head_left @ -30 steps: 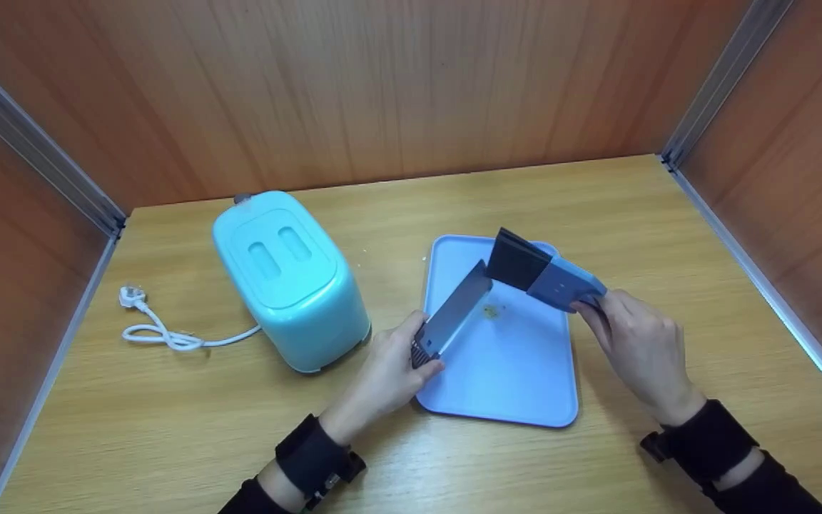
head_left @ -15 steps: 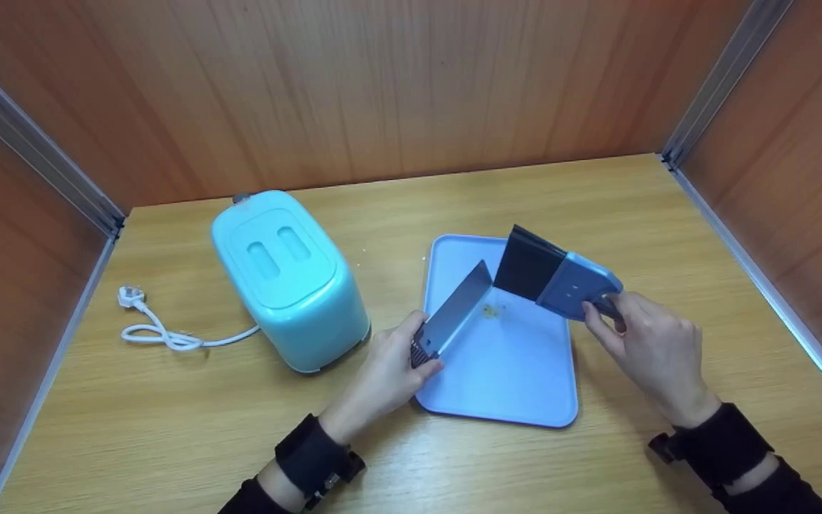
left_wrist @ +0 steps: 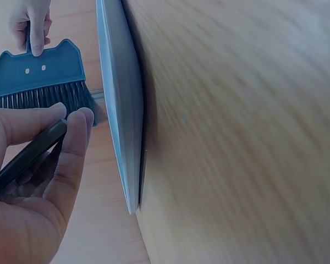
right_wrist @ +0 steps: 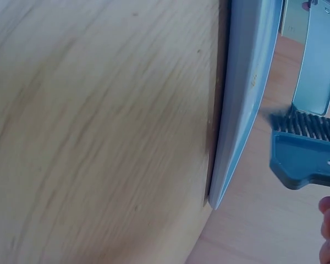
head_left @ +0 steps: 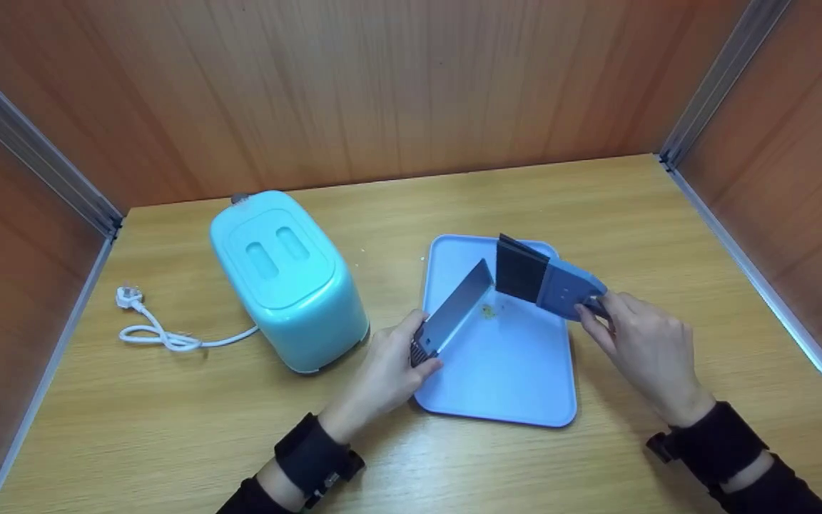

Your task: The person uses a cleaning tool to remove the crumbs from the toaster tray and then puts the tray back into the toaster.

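My left hand [head_left: 389, 368] grips the dark ribbed end of a flat metal crumb tray [head_left: 457, 307], tilted on its side over a light blue tray [head_left: 504, 389]. A blue brush [head_left: 564, 289] with black bristles is held by its handle in my right hand [head_left: 650, 350]. In the right wrist view the bristle ends [right_wrist: 308, 125] overlap the end of the crumb tray [right_wrist: 318, 66]. A small patch of crumbs [head_left: 488, 311] lies on the blue tray below. From the left wrist, my thumb and fingers [left_wrist: 77, 140] pinch the crumb tray's dark end [left_wrist: 30, 154].
A turquoise toaster [head_left: 290, 278] with its lid on stands left of the blue tray. Its white cord and plug [head_left: 129, 297] lie at the far left. A few white specks dot the wooden table [head_left: 354, 457], and wooden panels [head_left: 411, 93] enclose the back and sides.
The brush first moves right, away from the crumb tray, then comes back left and slightly down against its far end. The left hand and crumb tray stay nearly still.
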`<state>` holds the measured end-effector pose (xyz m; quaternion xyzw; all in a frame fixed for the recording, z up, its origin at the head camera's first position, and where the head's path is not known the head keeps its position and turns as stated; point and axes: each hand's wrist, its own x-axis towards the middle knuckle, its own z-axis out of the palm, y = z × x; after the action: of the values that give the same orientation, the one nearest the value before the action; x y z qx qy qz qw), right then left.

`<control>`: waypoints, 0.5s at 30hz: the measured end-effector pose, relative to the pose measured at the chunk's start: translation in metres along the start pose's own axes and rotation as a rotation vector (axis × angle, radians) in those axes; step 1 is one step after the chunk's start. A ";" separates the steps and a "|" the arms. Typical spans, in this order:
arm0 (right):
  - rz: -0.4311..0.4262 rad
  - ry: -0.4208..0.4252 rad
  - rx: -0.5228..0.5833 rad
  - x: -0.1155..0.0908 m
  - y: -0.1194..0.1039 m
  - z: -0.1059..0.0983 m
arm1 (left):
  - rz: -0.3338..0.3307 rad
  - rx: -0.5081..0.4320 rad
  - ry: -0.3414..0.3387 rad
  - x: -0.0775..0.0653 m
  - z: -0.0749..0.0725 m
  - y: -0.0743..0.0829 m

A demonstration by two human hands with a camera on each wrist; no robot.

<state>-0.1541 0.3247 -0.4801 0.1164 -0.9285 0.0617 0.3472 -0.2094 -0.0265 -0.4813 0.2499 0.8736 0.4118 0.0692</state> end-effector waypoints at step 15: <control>0.001 0.005 0.029 0.003 -0.008 0.000 | 0.001 -0.013 -0.017 -0.001 -0.002 0.001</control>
<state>-0.1542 0.3169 -0.4773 0.1210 -0.9266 0.0756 0.3479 -0.2085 -0.0281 -0.4792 0.2533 0.8702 0.4153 0.0783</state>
